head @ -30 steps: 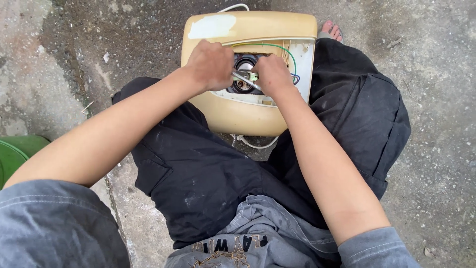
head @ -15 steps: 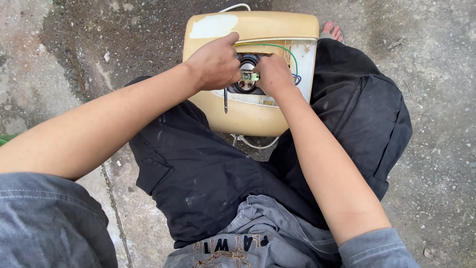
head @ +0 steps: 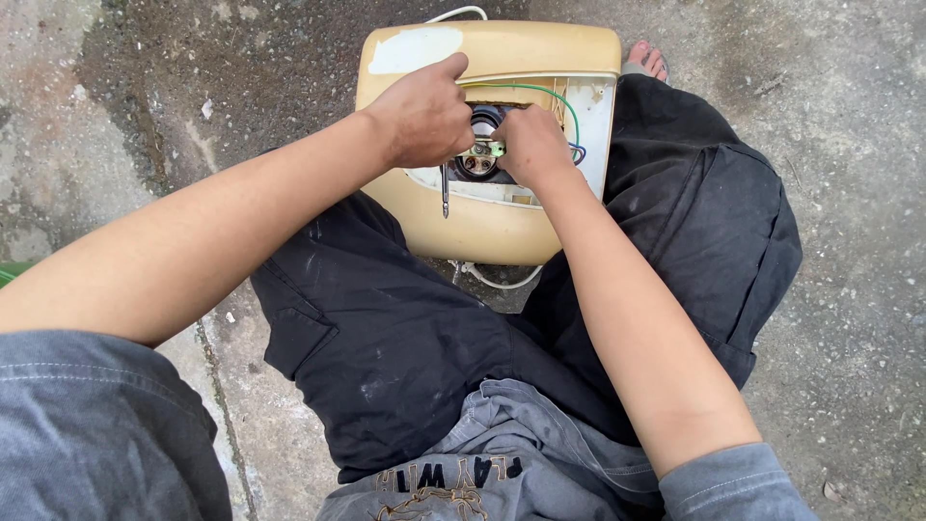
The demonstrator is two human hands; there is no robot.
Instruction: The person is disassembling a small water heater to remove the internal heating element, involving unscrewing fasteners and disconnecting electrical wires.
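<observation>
A yellowed plastic appliance housing (head: pixel 502 50) lies on the concrete between my legs, its cover open on a round metal part (head: pixel 476 162) and coloured wires (head: pixel 564 101). My left hand (head: pixel 422 121) rests on the housing over that opening, index finger stretched out, closed on a thin screwdriver (head: pixel 445 193) whose shaft hangs down below the palm. My right hand (head: pixel 532 145) is just to the right. Its fingertips pinch a small pale-green connector (head: pixel 496 150) at the edge of the round part. The two hands almost touch.
My legs in black trousers (head: pixel 405 338) flank the housing, and a bare foot (head: pixel 646 60) shows behind it. A white cord (head: pixel 502 280) runs out under the housing's near edge. Rough stained concrete (head: pixel 116 116) surrounds everything, and a green sliver (head: pixel 10 272) sits at the left edge.
The screwdriver, held slanted between the hands a second ago, now hangs down from my left hand. My left index finger has stretched out. The green object at left has almost left the view.
</observation>
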